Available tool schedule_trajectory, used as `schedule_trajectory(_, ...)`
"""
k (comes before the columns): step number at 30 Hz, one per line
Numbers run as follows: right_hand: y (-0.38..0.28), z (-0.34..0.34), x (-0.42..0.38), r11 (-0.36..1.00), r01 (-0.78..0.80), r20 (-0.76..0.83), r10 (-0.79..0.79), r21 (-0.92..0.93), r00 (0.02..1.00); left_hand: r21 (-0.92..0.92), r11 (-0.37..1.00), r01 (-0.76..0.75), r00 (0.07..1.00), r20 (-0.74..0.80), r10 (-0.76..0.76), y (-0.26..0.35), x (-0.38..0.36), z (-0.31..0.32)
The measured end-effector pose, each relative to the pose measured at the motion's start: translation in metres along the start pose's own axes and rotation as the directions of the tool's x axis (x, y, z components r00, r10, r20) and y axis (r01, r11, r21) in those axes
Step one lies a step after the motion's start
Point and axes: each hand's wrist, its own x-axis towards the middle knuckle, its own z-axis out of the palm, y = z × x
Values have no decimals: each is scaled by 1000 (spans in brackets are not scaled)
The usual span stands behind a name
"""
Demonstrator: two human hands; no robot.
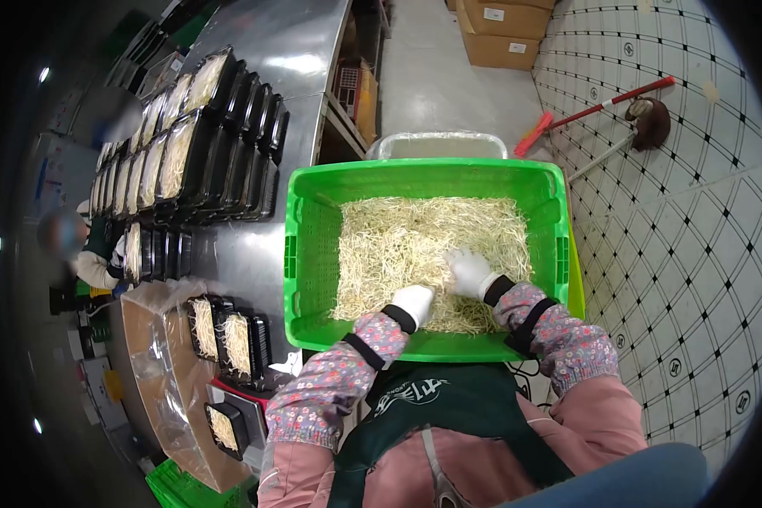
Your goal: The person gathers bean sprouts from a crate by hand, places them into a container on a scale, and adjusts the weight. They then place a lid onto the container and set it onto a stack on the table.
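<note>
A green plastic crate (427, 175) in front of me holds a thick bed of pale bean sprouts (398, 233). My left hand (414, 302), in a white glove, is curled into the sprouts near the crate's front side, its fingertips hidden among them. Just to its right and farther in, my right hand (469, 273), also white-gloved, lies on the sprouts with its fingers stretched out and apart. Flowered sleeve covers reach down to both wrists.
On the steel table (267, 51) at left stand stacked black trays (220, 157) of sprouts. Nearer are more filled trays (244, 345), a box lined with plastic (165, 364) and a small tray (226, 430). A co-worker (97, 258) is at far left. Cardboard boxes (506, 34) and a red-handled tool (610, 103) are beyond.
</note>
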Motion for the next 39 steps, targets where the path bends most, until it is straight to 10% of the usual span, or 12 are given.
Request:
schedule_trajectory(5, -5, 26, 2, 970, 115, -93, -138, -212, 986, -577, 806, 135, 961, -124, -249, 11, -79, -68)
schedule_trajectory(14, -12, -30, -4, 977, -54, -52, 66, 208, 996, -953, 253, -168, 687, -298, -663, -3, -228, -33)
schedule_trajectory(17, -25, -33, 3, 979, -24, -71, 39, 203, 997, -941, 267, -209, 617, -339, -710, -12, -274, -8)
schedule_trajectory(19, -67, -49, 12, 806, 69, -59, -42, 587, 997, -936, 276, -219, 554, -352, -754, -10, -314, -4)
schedule_trajectory(23, -204, -75, 29, 790, 270, -31, -304, 550, 952, -906, 369, -205, 294, -417, -860, -8, -401, 7)
schedule_trajectory(29, -438, -16, 55, 536, 513, 95, -748, 670, 657, -752, 624, -215, -489, -470, -735, -39, -539, 77)
schedule_trajectory(37, -672, 107, 16, 45, 999, 144, -988, -14, 47, -670, 607, -428, -562, -329, -759, -99, -634, 146)
schedule_trajectory(39, -689, 151, 16, -64, 993, 262, -964, -97, -37, -770, 601, -215, -573, -399, -716, -126, -622, 152)
